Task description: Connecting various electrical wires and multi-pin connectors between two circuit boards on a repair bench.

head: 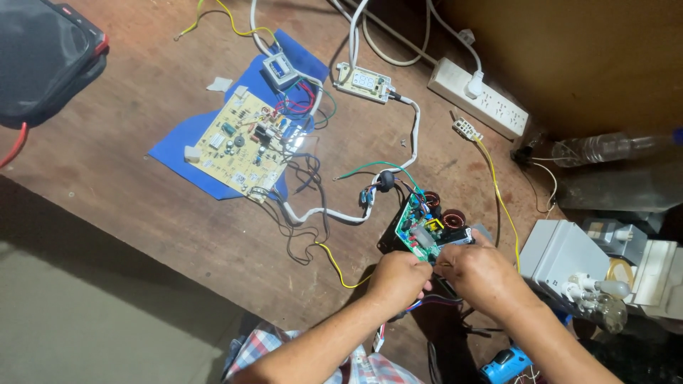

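A: Green circuit board [421, 226], item one: where does it lie from your hands?
B: Just beyond your fingertips, tilted on the wooden bench [142, 213]; left hand [398, 279] and right hand [478, 276] equally near, fingers curled, pinching wires at its near edge

Lighting is warm and uneven. The wooden table [142, 206] is brightest around the yellow circuit board [245, 142], which serves as reference. Light appears to fall from above and slightly beyond that board; a small patch of glare sits just right of it, on the wires. Left of and below the board a broad dark shadow covers the floor side. Far right of the board, the corner with the clear bottle [605, 148] is dim and murky. Focus is sharp at the board; both hands, nearer the camera, are slightly soft. Straight edges bow mildly toward the frame borders.
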